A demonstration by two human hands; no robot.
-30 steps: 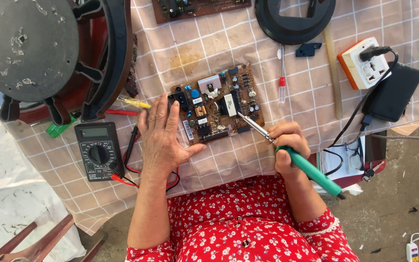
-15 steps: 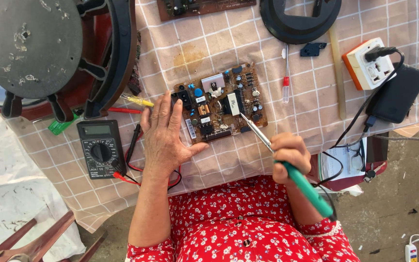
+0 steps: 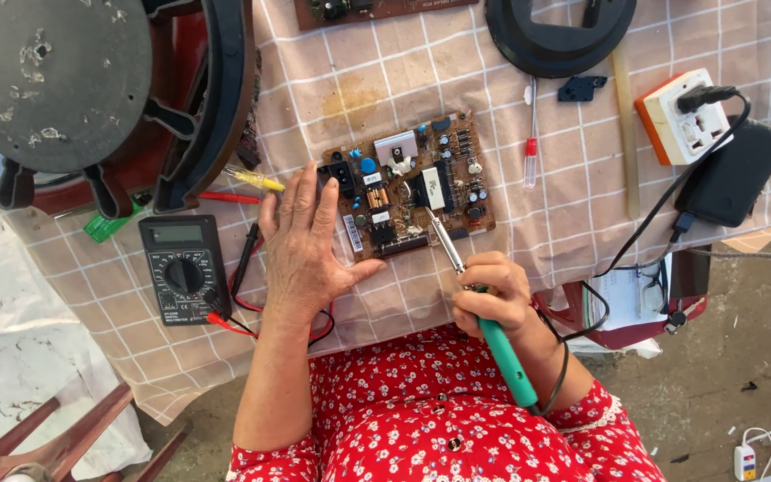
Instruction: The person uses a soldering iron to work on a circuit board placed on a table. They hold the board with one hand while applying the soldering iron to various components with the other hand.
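Since the earlier frames, right hand (image 3: 491,295) and soldering iron (image 3: 484,308) have shifted little, the tip staying at the near edge of the circuit board (image 3: 408,183), while the left hand (image 3: 303,245) stays flat, fingers spread, on the board's left end. Right hand clamped on the iron's green handle; its long axis runs from near-right up-left to the board, which lies on the checked tabletop (image 3: 537,223) just ahead of both hands, the left touching it. Also present: multimeter (image 3: 180,268) left of the left hand, red-tipped pen (image 3: 531,147), socket block (image 3: 684,120) far right.
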